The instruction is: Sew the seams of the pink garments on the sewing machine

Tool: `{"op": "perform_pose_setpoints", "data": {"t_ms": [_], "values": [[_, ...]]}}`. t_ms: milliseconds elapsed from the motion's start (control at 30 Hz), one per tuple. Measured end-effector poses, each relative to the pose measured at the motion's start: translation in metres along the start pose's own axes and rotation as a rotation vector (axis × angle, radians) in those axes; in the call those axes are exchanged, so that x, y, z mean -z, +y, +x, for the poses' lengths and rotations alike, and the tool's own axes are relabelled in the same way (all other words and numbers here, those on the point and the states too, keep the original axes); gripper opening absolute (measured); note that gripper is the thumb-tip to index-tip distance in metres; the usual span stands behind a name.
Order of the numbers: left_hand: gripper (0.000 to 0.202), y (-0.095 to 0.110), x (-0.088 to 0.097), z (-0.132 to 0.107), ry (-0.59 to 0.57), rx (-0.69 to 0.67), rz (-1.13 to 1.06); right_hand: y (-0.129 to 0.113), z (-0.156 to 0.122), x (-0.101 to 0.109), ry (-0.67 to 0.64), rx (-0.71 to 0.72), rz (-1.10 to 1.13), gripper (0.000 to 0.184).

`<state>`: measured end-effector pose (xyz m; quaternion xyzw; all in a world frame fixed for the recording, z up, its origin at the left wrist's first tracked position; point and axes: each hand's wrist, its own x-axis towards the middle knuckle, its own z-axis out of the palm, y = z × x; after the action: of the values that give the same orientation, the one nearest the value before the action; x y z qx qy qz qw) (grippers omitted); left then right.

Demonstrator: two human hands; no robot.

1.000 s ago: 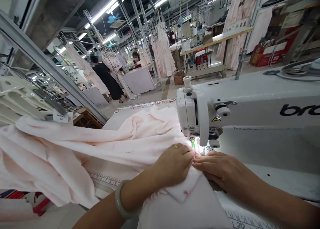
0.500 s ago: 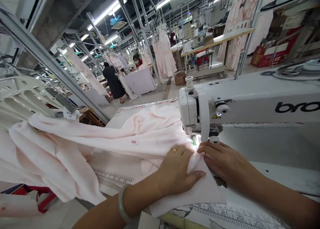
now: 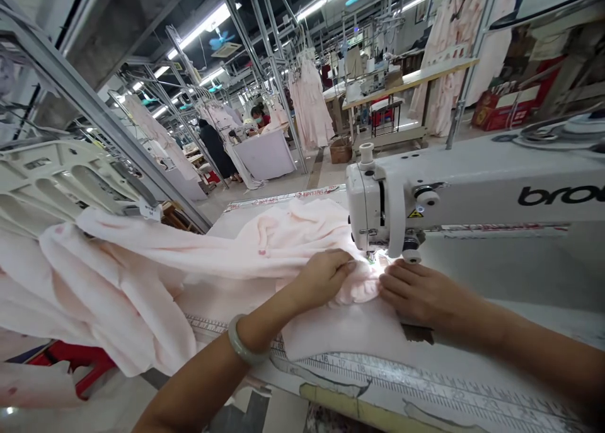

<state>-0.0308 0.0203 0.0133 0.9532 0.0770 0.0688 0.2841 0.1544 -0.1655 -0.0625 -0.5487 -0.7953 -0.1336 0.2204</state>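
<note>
A pale pink fabric lies heaped over the sewing table and hangs off its left side. A white sewing machine stands at the right, its needle lit just above the cloth. My left hand, with a jade bangle on the wrist, has its fingers curled into a bunched fold of the fabric left of the needle. My right hand presses the gathered cloth from the right, fingers together and bent on it.
A ruler strip runs along the table's front edge. A white plastic rack stands at the left. Behind, hanging pink garments, other tables and two people at work fill the hall.
Both hands have slid forward towards the needle. The flat cloth under them is now pushed up into a gathered bunch. The left fingers went from lying flat to gripping.
</note>
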Motion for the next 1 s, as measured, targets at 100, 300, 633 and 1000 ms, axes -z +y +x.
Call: {"op": "perform_pose_setpoints", "data": {"t_ms": [100,300,633,1000], "values": [[0.033,0.020,-0.006,0.000,0.043,0.057,0.082,0.001,-0.003,0.006,-0.016,0.046,0.031,0.023],[0.025,0.030,-0.034,-0.009,0.046,0.137,0.086,-0.009,-0.008,0.025,-0.011,-0.089,0.217,0.033],[0.015,0.030,-0.038,-0.013,0.033,0.027,0.365,-0.016,-0.006,0.031,-0.103,-0.121,0.371,0.033],[0.006,0.015,-0.060,-0.015,0.122,-0.135,0.519,-0.014,-0.010,0.028,-0.156,-0.126,0.422,0.030]]}}
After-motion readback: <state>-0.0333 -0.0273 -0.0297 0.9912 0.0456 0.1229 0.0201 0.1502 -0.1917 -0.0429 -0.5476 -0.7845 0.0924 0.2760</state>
